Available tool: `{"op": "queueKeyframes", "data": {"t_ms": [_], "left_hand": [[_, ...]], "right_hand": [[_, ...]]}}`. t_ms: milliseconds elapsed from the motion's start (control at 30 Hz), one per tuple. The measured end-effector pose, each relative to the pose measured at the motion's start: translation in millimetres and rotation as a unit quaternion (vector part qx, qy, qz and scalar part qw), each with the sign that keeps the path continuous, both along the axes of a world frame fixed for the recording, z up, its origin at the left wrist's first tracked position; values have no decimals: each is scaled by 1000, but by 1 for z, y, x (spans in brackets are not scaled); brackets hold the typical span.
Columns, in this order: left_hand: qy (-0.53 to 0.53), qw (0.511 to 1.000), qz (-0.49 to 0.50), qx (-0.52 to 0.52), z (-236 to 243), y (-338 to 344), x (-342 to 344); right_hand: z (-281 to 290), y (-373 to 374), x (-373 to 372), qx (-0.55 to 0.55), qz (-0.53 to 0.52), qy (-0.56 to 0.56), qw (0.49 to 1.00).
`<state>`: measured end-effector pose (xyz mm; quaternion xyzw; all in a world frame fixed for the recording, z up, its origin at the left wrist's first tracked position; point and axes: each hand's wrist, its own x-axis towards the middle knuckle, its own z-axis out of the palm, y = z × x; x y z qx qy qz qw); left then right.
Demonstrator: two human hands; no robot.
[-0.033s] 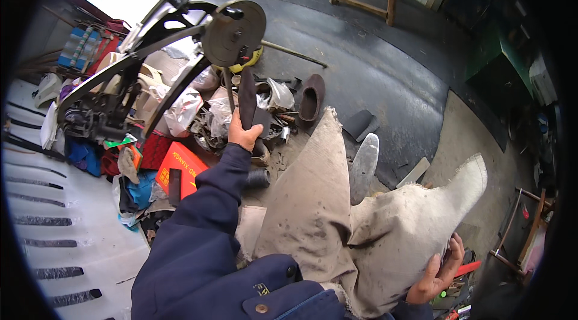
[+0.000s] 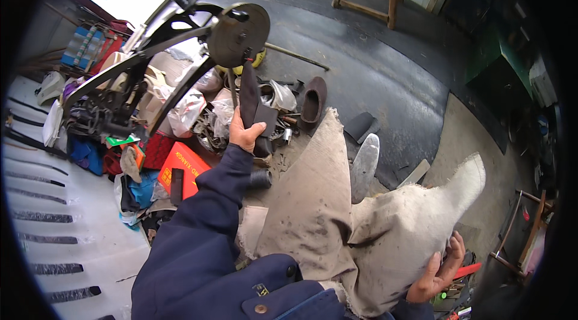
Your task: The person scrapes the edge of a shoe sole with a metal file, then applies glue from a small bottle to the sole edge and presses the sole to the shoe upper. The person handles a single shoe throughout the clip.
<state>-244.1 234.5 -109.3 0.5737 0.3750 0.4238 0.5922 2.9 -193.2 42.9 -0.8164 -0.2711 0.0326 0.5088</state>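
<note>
Dark shoe (image 2: 249, 90), or so it looks, is gripped in the left hand (image 2: 245, 133), toe up near the machine's round wheel (image 2: 239, 35). Right hand (image 2: 438, 269) is loosely curled by the apron (image 2: 415, 223); can't tell if it's holding anything. Looks like a hold-and-position step to me; next move calls for a steady left grip, clear of the wheel.

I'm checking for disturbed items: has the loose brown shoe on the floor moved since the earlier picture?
No; the brown shoe keeps its place relative to the wooden stool; both shift slightly together with the view.
</note>
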Motion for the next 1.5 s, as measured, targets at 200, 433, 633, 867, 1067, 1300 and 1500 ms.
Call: {"op": "queueKeyframes", "data": {"t_ms": [200,433,633,867,1067,1300,1500], "left_hand": [[-243,962,-107,-67,159,-116,51],[-61,946,-303,95,165,-270,98],[-3,919,-383,98,164,-283,84],[-89,975,-187,80,114,-210,-1],[354,889,280,74,-63,-75,-216],[597,696,398,-43,-150,-62,-389],[675,645,326,-151,-136,-38,-390]], "right_hand": [[24,26,-17,144,106,55,982],[14,29,-52,223,264,320,882],[-16,10,-48,195,198,460,843],[-30,24,-55,230,181,545,786],[-30,33,-53,190,260,541,777],[-32,41,-63,30,137,495,858],[-24,51,-66,-8,143,528,837]]}}
